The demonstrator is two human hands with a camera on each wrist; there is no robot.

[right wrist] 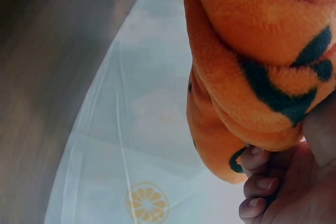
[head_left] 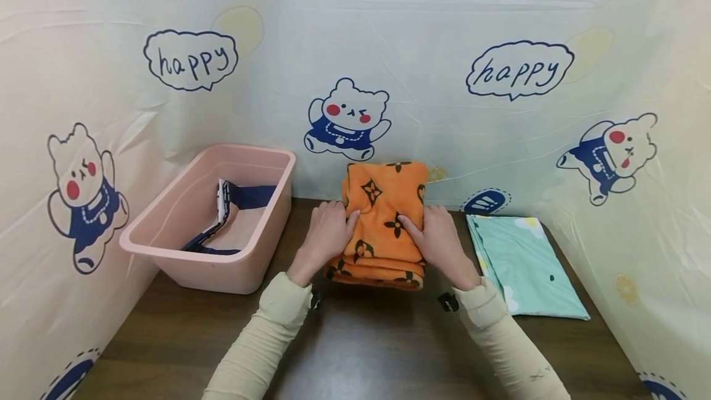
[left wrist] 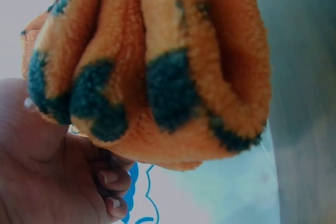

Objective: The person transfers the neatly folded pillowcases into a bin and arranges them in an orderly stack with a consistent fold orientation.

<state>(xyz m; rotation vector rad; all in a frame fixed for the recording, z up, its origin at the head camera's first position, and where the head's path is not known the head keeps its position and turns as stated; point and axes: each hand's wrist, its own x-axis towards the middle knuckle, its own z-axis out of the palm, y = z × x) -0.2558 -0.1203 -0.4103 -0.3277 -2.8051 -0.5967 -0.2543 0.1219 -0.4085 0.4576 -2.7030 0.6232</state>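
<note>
A folded orange fleece blanket [head_left: 383,221] with dark flower prints is held up between both hands in the head view. My left hand [head_left: 329,230] grips its left side, thumb on the front face and fingers behind. On the other side my right hand [head_left: 439,236] grips it the same way. The left wrist view shows the thick stacked folds of the blanket [left wrist: 168,93] end-on, with curled fingertips [left wrist: 113,177] beneath. In the right wrist view the fingers [right wrist: 260,184] curl in against the rounded edge of the blanket [right wrist: 252,77].
A pink plastic bin [head_left: 222,273] stands at the left, with a dark blue and white folded cloth [head_left: 250,196] inside. To the right, a folded mint-green cloth [head_left: 533,270] lies flat on the brown wooden table [head_left: 378,350]. Printed curtain [head_left: 422,29] surrounds the back and sides.
</note>
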